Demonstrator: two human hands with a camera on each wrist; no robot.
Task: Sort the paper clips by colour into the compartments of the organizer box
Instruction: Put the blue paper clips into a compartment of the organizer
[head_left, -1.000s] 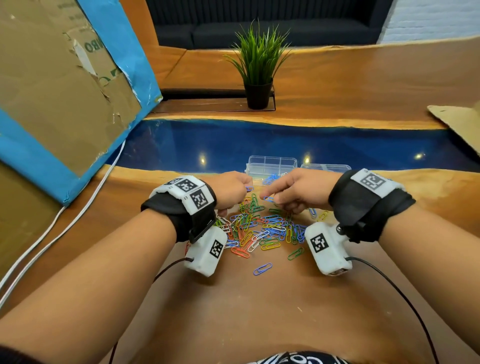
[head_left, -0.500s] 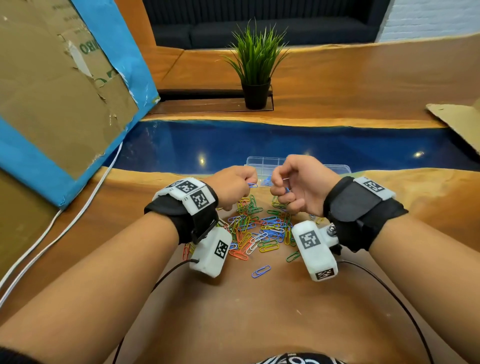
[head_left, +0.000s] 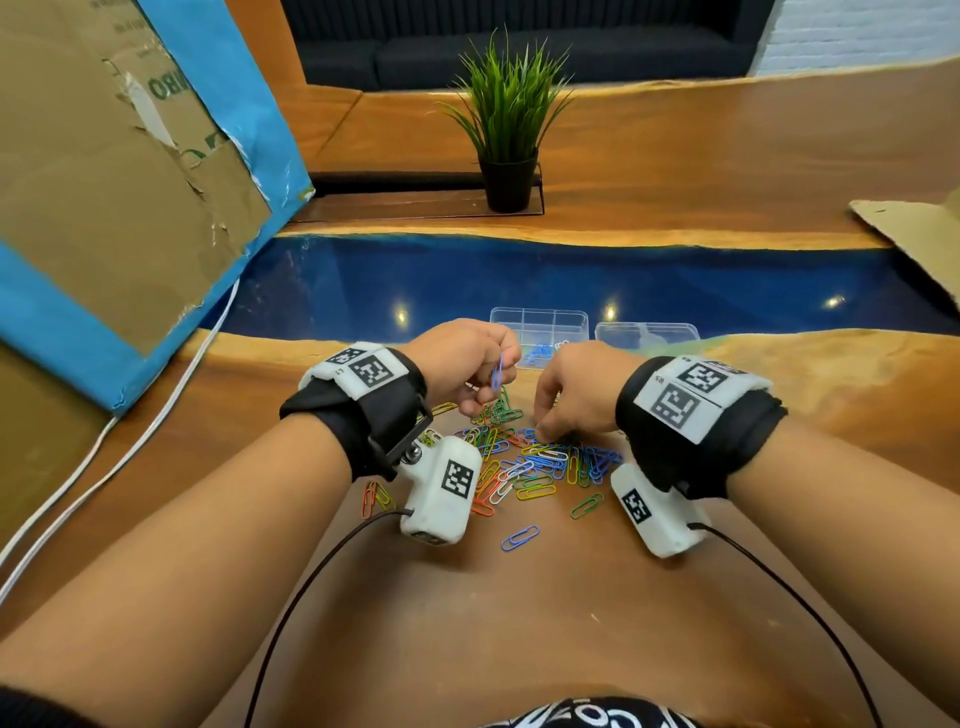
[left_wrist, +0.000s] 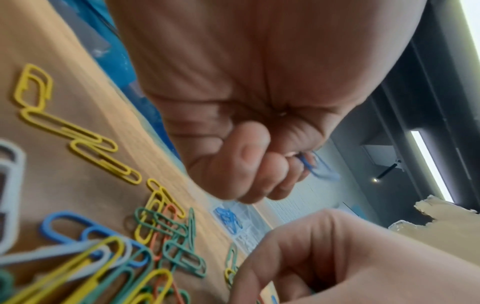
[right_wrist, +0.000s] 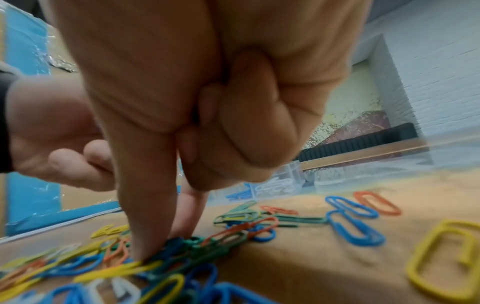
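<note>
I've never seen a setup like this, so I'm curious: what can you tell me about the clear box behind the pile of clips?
The organizer box is a small, see-through container, plastic by the look of it, split by thin walls into compartments. It sits open on the table just past the pile of clips, at the edge of the blue strip. One compartment holds blue clips, and the one beside it white clips. Its clear lid lies beside it. Neither hand touches it.
</note>
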